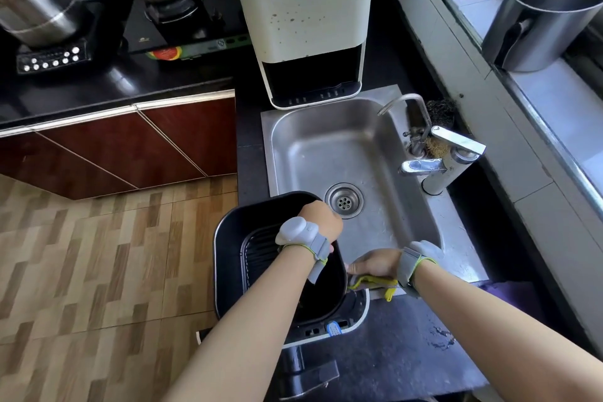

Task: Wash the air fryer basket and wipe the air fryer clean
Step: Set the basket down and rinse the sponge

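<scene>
at the near-left corner of the sink (368,153), the air fryer basket (235,258) is held tilted, half over the sink rim and half over the floor side. left hand (321,217) grips its far rim, fingers curled over the edge. right hand (372,263) grasps a yellow-and-grey cloth (375,284), pressed just beside the basket's right wall.

progress, my read: early. sink is dry-looking, no water running from the tap (401,104), no suds anywhere. basket looks unwashed; some crumbs sit low inside, can't tell how much. the air fryer (306,19) sits behind the sink with its drawer slot open and brown splatter spots on the front, so wiping not done either. both steps are basically left.

materials: basket is matte black, nonstick-looking, rounded-square, with a ribbed grill plate (261,251) on the bottom. white front panel and dark handle at the near end. fryer body is smooth cream plastic, boxy. sink is brushed stainless with a round strainer drain (344,201). counter is dark speckled stone, a few wet drops at right.
</scene>
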### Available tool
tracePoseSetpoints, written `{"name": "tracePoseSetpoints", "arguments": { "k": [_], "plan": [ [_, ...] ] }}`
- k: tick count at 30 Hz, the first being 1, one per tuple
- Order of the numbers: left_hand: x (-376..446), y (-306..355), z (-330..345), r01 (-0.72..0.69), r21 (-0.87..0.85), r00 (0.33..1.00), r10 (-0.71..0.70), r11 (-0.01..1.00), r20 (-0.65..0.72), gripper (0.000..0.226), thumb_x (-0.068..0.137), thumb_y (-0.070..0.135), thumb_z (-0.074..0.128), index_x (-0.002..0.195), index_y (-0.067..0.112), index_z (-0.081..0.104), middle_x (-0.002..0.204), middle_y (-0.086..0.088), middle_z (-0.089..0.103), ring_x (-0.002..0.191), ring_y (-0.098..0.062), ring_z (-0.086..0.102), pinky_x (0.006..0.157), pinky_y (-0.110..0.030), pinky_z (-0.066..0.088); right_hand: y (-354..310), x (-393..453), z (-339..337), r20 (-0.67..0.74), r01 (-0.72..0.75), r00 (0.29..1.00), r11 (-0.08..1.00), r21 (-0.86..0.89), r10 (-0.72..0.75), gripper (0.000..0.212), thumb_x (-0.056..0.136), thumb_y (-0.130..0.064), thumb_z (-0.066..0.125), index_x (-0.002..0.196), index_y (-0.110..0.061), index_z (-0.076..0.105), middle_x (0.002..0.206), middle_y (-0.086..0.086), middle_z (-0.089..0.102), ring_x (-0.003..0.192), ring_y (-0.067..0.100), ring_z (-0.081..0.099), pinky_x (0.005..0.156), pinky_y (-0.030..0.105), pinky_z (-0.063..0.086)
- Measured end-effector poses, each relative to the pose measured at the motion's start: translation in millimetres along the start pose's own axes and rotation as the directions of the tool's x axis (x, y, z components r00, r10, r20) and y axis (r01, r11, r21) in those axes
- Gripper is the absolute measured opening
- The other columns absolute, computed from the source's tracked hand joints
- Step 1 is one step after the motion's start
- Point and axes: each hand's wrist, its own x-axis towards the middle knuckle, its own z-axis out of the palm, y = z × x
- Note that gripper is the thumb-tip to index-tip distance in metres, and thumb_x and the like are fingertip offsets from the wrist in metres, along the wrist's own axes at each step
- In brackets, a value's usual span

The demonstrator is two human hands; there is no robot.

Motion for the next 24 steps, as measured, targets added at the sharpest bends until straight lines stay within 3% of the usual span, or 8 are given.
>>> {"name": "tracePoseSetpoints", "arguments": {
  "k": [3,7,11,14,15,17,19,24],
  "plan": [
    [2,-3,-2,-0.070,0.074,0.998,0.069,0.995,0.007,0.035,0.088,0.026,0.040,0.056,0.011,0.045,0.048,-0.006,0.057,0.043,-0.023,0.057,0.057,-0.026,0.052,0,1,-11,-0.101,0.033,0.994,0.988,-0.153,-0.049,0.025,0.086,-0.042,0.064,0.099,-0.022,0.070,0.092,-0.001,0.067,0.078,0.012,0.054,0.079,0.023,0.042],
    [1,-5,-14,-0.120,0.197,0.988,0.137,0.973,-0.076,0.051,0.091,0.046,0.038,0.054,0.012,0.048,0.060,-0.007,0.063,0.056,-0.027,0.061,0.067,-0.034,0.057,-6,-8,-24,-0.396,0.145,0.913,0.985,0.092,-0.098,0.051,0.078,-0.020,0.072,0.124,-0.019,0.051,0.101,-0.009,0.061,0.064,-0.004,0.058,0.052,0.018,0.047],
    [3,10,-23,-0.214,0.320,0.916,0.304,0.923,-0.264,0.047,0.093,0.039,0.040,0.055,0.013,0.038,0.054,-0.003,0.046,0.063,-0.031,0.050,0.050,-0.029,0.035,-3,-11,-33,-0.671,0.289,0.724,0.953,0.089,-0.157,0.045,0.080,-0.006,0.061,0.118,-0.012,0.038,0.105,0.000,0.056,0.074,0.015,0.054,0.045,0.024,0.043],
    [3,34,-16,-0.360,0.199,0.890,0.400,0.911,-0.220,0.023,0.089,0.026,0.049,0.074,0.013,0.061,0.073,-0.004,0.063,0.081,-0.031,0.058,0.067,-0.031,0.046,-5,-19,-40,-0.601,0.433,0.799,0.700,0.568,-0.008,0.003,0.088,-0.005,0.047,0.089,-0.007,0.049,0.077,0.018,0.063,0.056,0.027,0.053,0.052,0.031,0.040],
    [6,42,-11,-0.395,0.124,0.896,0.412,0.910,-0.169,0.017,0.087,0.022,0.051,0.092,0.018,0.067,0.089,-0.003,0.069,0.092,-0.027,0.060,0.077,-0.029,0.048,-3,-22,-44,-0.567,0.469,0.824,0.563,0.681,-0.001,0.013,0.088,-0.004,0.043,0.084,-0.003,0.055,0.074,0.022,0.063,0.061,0.031,0.055,0.056,0.034,0.038],
    [10,56,-2,-0.413,-0.043,0.909,0.415,0.910,0.040,0.047,0.085,0.015,0.055,0.132,0.021,0.050,0.119,-0.005,0.063,0.111,-0.022,0.057,0.095,-0.026,0.044,2,-33,-51,-0.487,0.465,0.873,0.284,0.838,0.008,0.023,0.089,-0.009,0.039,0.093,0.002,0.059,0.082,0.025,0.064,0.070,0.033,0.057,0.059,0.034,0.041],
    [14,66,7,-0.316,-0.254,0.900,0.374,0.914,0.224,0.074,0.084,0.007,0.061,0.147,0.017,0.025,0.127,-0.008,0.054,0.114,-0.022,0.056,0.101,-0.032,0.043,8,-44,-58,-0.467,0.464,0.884,0.091,0.881,0.011,0.025,0.090,-0.012,0.040,0.097,0.003,0.059,0.084,0.022,0.065,0.070,0.029,0.063,0.061,0.032,0.049],
    [25,77,13,-0.157,-0.529,0.901,0.340,0.834,0.270,0.033,0.088,-0.002,0.058,0.121,-0.001,0.054,0.071,0.003,0.062,0.051,0.003,0.061,0.048,-0.011,0.042,25,-61,-67,-0.439,0.449,0.893,0.123,0.885,-0.096,0.029,0.096,-0.017,0.037,0.109,-0.001,0.058,0.089,0.018,0.065,0.074,0.028,0.064,0.075,0.042,0.051]
  ]
}}
